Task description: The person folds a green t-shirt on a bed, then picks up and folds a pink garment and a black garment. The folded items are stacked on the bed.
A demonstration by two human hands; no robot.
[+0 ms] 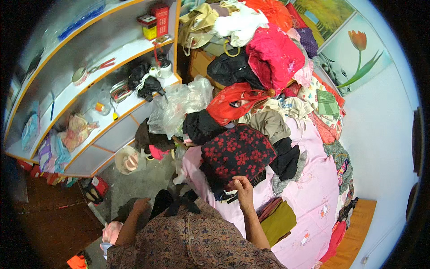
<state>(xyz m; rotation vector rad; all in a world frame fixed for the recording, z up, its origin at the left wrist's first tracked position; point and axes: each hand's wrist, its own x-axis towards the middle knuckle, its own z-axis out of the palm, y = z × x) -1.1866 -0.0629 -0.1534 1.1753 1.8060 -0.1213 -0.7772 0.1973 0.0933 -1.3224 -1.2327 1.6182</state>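
Observation:
My right hand point(243, 191) is at the near edge of a black cloth with red flowers point(239, 153), its fingers curled. Whether they pinch the fabric cannot be made out. The flowered cloth lies on a pink bed sheet point(317, 188), among heaped clothes. Beside it are a black garment point(285, 159) and a grey-beige garment point(268, 124). A folded olive-green garment point(279, 220) lies on the sheet to the right of my right forearm. My left hand point(141, 204) hangs low over the grey floor, away from the bed; no object shows in it.
Left stands a shelf unit point(134, 107) with orange edging, holding small items. A whitish bin point(125, 160) sits on the floor below it. Clear plastic bags point(178, 106), a red bag point(235, 101) and a bright pink bundle point(275, 55) are piled ahead. A wall point(376, 134) bounds the bed's right.

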